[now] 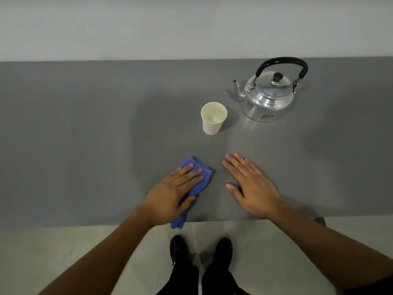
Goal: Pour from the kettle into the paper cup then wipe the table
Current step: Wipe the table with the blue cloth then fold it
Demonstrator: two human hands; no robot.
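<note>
A shiny metal kettle (pixel 269 96) with a black arched handle stands upright at the back right of the grey table (pixel 85 135), its spout pointing left. In front of it and to the left stands a white paper cup (pixel 213 117) with liquid inside. Near the table's front edge my left hand (pixel 173 193) presses flat on a blue cloth (pixel 196 179), thumb curled around its side; part of the cloth hangs over the edge. My right hand (pixel 252 185) lies flat on the table to the right of the cloth, fingers spread, holding nothing.
A pale wall runs behind the table's far edge. Below the front edge I see a light floor and my two black shoes (pixel 200 250). The table's left half shows only bare grey surface.
</note>
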